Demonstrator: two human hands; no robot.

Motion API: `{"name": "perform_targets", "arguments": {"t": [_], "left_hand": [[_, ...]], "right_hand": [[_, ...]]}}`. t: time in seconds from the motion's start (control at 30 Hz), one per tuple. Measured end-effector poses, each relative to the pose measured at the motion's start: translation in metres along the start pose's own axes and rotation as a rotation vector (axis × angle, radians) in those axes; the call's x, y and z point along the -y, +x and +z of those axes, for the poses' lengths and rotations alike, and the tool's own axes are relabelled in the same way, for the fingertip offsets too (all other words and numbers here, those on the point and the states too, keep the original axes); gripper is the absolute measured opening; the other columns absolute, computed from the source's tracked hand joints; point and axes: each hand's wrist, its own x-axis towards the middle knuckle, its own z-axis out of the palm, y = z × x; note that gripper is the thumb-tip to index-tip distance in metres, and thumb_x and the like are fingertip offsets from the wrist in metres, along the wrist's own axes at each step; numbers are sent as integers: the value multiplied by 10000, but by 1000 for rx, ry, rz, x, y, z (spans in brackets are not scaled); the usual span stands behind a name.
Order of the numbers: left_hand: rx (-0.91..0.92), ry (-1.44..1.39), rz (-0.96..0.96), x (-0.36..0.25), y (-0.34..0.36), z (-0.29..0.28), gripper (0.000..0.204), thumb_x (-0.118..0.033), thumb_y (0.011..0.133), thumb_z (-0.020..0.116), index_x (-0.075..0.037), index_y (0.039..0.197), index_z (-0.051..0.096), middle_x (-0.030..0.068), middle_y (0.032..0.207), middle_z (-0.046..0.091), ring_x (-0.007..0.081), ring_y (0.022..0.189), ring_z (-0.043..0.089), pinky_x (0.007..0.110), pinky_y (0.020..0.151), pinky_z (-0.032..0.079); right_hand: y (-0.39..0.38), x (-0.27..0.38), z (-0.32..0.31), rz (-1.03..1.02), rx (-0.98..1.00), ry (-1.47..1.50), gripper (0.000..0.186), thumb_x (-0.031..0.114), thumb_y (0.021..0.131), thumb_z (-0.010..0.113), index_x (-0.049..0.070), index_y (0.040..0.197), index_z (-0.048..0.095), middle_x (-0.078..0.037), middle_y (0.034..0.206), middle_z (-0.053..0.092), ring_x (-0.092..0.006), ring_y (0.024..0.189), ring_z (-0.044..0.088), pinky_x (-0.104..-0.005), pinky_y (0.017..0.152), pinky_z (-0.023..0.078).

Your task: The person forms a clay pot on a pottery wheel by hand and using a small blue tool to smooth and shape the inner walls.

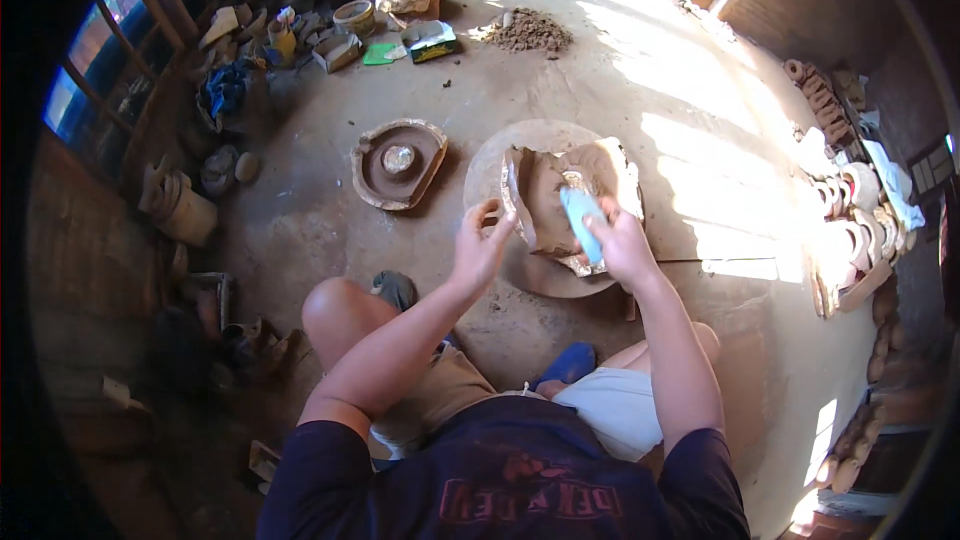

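Note:
In front of me a pale, chunky mould (632,180) lined with brown clay (545,195) rests on a round wheel head (487,155). My left hand (482,248) is at the mould's left edge, its fingers curled and touching the rim. In my right hand (625,245) is a light-blue flat scraper (582,223), slightly blurred, held over the clay toward the mould's right side. My right fingers are closed round its near end. The scraper's far tip lies against or just above the clay; I cannot tell which.
Left of the wheel, a second mould (400,162) with a round central knob lies on the floor. A heap of brown clay crumbs (530,32) is farther back. Boxes and tubs (353,18) stand at the far left. Clay pieces (855,230) line the right side.

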Motion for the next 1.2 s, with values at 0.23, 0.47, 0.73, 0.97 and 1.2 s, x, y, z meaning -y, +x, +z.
{"name": "perform_targets", "arguments": {"t": [0.23, 0.47, 0.73, 0.97, 1.2], "left_hand": [[161, 322, 270, 56, -4, 33, 1237, -404, 915, 847, 72, 1675, -5, 320, 1697, 229, 406, 1591, 265, 459, 1305, 251], [182, 430, 213, 58, 3, 32, 1348, -465, 899, 853, 97, 1657, -109, 353, 1719, 171, 449, 1582, 303, 456, 1291, 287], [222, 384, 223, 57, 13, 24, 1382, -521, 863, 864, 131, 1645, -69, 387, 1705, 168, 501, 1584, 273, 480, 1302, 269], [249, 439, 234, 60, 18, 20, 1389, -530, 870, 861, 122, 1646, -89, 383, 1706, 183, 492, 1570, 313, 469, 1293, 288], [248, 454, 226, 60, 20, 16, 1387, -546, 877, 852, 109, 1652, -93, 372, 1695, 228, 491, 1567, 320, 468, 1286, 300]], "right_hand": [[140, -17, 13, 65, -132, -20, 312, 145, 1080, 569, -63, 1311, 594, -144, 980, 722, -173, 681, 710, -327, 547, 573], [198, -30, 21, 36, -229, -273, 351, 133, 1008, 657, -102, 1267, 678, -164, 970, 752, -171, 678, 720, -302, 597, 549], [211, -21, 7, 178, -149, -150, 300, 134, 976, 734, -61, 1203, 707, -82, 785, 686, -134, 607, 578, -273, 538, 423], [189, 4, 18, 253, -172, -105, 199, 137, 987, 730, -34, 1088, 733, -69, 759, 627, -127, 547, 534, -253, 485, 384], [195, -2, 18, 176, -20, -356, 283, 115, 946, 758, -79, 1150, 728, -134, 875, 730, -142, 593, 637, -306, 513, 491]]}}
